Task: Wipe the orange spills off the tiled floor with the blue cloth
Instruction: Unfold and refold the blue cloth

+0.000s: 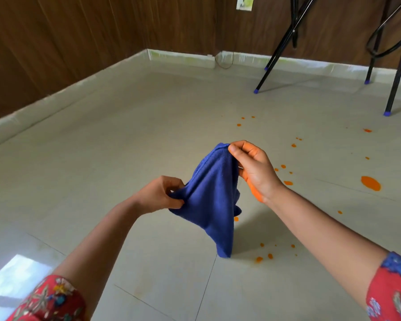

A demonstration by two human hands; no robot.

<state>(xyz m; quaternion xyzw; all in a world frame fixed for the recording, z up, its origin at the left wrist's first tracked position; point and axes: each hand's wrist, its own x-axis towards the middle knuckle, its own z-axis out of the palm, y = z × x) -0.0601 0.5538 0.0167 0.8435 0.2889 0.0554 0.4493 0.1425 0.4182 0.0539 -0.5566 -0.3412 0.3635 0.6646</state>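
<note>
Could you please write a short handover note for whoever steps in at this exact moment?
Left hand pinches one edge of the blue microfibre cloth; right hand pinches its top corner, with orange stain on that palm. The cloth hangs in the air between them, above the floor.
Done: cloth picked up and being spread.
Left: everything on the grey tiled floor: the large orange spill to the right, and small orange droplets scattered below the cloth and towards the black metal chair legs.

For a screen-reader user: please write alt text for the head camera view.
Two bare hands hold a blue cloth above a tiled floor: the left hand pinches one edge, the right hand another. Orange spills dot the floor to the right, near black chair legs.
</note>
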